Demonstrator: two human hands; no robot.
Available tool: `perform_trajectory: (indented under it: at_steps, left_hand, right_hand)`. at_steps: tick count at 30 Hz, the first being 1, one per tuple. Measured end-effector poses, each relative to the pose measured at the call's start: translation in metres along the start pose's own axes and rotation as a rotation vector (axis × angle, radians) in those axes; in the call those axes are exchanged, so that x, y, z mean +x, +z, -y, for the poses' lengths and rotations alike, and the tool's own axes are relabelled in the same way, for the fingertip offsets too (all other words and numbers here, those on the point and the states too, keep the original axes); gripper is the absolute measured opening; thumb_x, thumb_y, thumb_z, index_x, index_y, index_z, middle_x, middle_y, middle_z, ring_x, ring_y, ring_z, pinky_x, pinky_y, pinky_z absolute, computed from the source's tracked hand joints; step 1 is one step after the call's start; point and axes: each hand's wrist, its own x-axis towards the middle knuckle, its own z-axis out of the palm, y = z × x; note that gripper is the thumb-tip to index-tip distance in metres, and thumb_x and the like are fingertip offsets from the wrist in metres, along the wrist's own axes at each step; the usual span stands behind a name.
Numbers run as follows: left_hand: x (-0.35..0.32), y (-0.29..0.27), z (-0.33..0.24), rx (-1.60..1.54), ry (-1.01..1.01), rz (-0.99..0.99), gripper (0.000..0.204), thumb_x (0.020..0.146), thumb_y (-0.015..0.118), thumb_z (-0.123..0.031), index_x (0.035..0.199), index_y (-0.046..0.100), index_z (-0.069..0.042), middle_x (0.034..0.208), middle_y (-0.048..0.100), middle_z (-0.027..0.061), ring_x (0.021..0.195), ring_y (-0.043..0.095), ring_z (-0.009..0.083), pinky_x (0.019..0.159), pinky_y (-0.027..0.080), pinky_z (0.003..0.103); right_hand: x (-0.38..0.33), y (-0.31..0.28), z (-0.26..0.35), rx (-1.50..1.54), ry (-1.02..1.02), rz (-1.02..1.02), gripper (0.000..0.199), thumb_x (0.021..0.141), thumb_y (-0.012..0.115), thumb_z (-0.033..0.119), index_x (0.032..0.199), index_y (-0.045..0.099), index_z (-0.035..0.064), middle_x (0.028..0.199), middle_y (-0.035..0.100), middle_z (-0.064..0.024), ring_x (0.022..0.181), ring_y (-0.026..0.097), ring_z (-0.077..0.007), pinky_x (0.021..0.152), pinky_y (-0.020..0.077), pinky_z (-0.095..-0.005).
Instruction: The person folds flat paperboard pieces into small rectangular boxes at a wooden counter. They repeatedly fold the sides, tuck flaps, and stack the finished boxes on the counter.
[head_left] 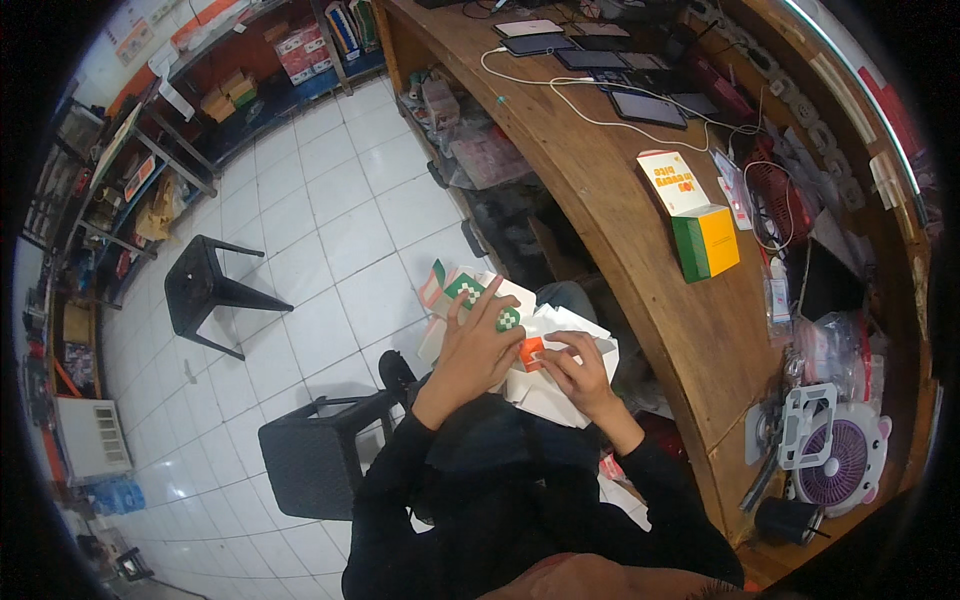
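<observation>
An unfolded cardboard carton (pixel 568 322) rests above my lap, its white inside showing, with green-and-white checked patches on its left part. My left hand (pixel 475 345) holds that left part, fingers stretched across the printed panel. My right hand (pixel 577 372) pinches at a small orange piece (pixel 531 353) near the carton's middle. Whether this orange piece is a flap of the carton or separate cannot be made out. Both hands are close together, and the left fingertips nearly reach the orange piece. The carton's underside is hidden.
On the wooden counter (pixel 640 260) to the right stands a green and yellow box (pixel 706 243) with its lid raised. Several phones and cables lie farther back. A purple fan (pixel 832 460) sits near right. Black stools (pixel 312 455) stand on the tiled floor at left.
</observation>
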Motion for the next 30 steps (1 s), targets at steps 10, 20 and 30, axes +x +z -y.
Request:
perform_trajectory:
  at_steps: [10, 20, 30]
  left_hand:
    - [-0.002, 0.006, 0.0, 0.006, 0.01, 0.017, 0.012, 0.088, 0.06, -0.023, 0.093, 0.068, -0.016, 0.13, 0.05, 0.0054, 0.142, 0.028, 0.0246, 0.11, 0.015, 0.056]
    - [-0.012, 0.007, 0.002, -0.036, 0.034, 0.047, 0.011, 0.087, 0.061, -0.026, 0.091, 0.067, -0.018, 0.133, 0.049, 0.0071, 0.141, 0.029, 0.0275, 0.11, 0.013, 0.059]
    - [-0.037, -0.016, 0.012, -0.169, -0.201, -0.256, 0.014, 0.085, 0.062, -0.024, 0.086, 0.074, -0.017, 0.135, 0.048, 0.0087, 0.142, 0.021, 0.0377, 0.11, 0.003, 0.052]
  right_hand:
    - [0.011, 0.004, 0.001, -0.06, 0.034, 0.116, 0.015, 0.079, 0.072, 0.003, 0.091, 0.064, -0.0001, 0.102, 0.067, -0.0119, 0.092, 0.064, -0.0274, 0.078, 0.0503, -0.0353]
    - [0.04, -0.02, 0.011, 0.4, 0.529, 0.443, 0.022, 0.088, 0.066, 0.006, 0.107, 0.055, 0.0028, 0.09, 0.066, -0.0147, 0.079, 0.065, -0.0257, 0.072, 0.0494, -0.0326]
    - [0.05, -0.066, 0.03, 0.393, 0.299, -0.082, 0.019, 0.081, 0.067, 0.005, 0.099, 0.062, 0.0017, 0.099, 0.062, -0.0122, 0.096, 0.059, -0.027, 0.088, 0.0433, -0.0375]
